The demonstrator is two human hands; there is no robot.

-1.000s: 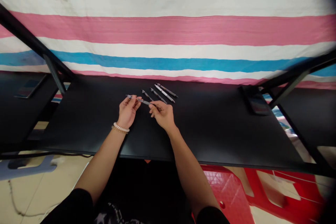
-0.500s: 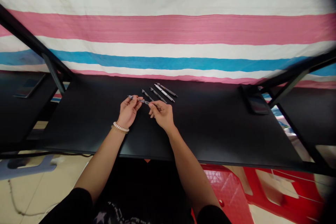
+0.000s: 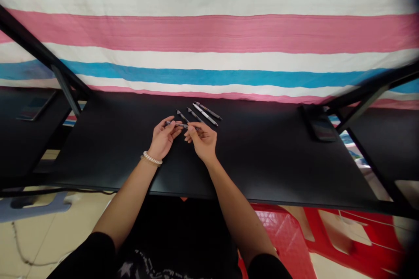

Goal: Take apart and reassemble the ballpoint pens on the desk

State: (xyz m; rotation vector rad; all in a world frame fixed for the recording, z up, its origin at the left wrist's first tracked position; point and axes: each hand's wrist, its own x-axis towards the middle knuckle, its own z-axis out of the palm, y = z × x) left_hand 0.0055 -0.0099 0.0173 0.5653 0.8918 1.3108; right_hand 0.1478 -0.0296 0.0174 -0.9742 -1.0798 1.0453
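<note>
Between my two hands a slim pen point(image 3: 180, 125) lies roughly level, just above the tabletop. My left hand point(image 3: 163, 138) pinches its left part between thumb and fingers. At its right part, my right hand point(image 3: 203, 139) grips with thumb and fingertips, which cover that end. Just beyond the hands, several more pens rest on the black table point(image 3: 262, 152): a white pen point(image 3: 205, 114), a dark pen point(image 3: 209, 111) at the far right of the group, another dark pen point(image 3: 194, 114), and a dark pen point(image 3: 181, 116) partly hidden behind my fingers.
A dark phone-like slab point(image 3: 321, 128) lies at the table's right, by a black metal frame point(image 3: 363, 91). Another flat dark device point(image 3: 37, 107) is on the left-hand table. Behind hangs a striped sheet point(image 3: 209, 32). A red plastic stool point(image 3: 281, 235) stands below the front edge.
The pen's left end, which stuck out past my left fingers, now shows less and the pen lies more level. My left hand has shifted slightly right.
</note>
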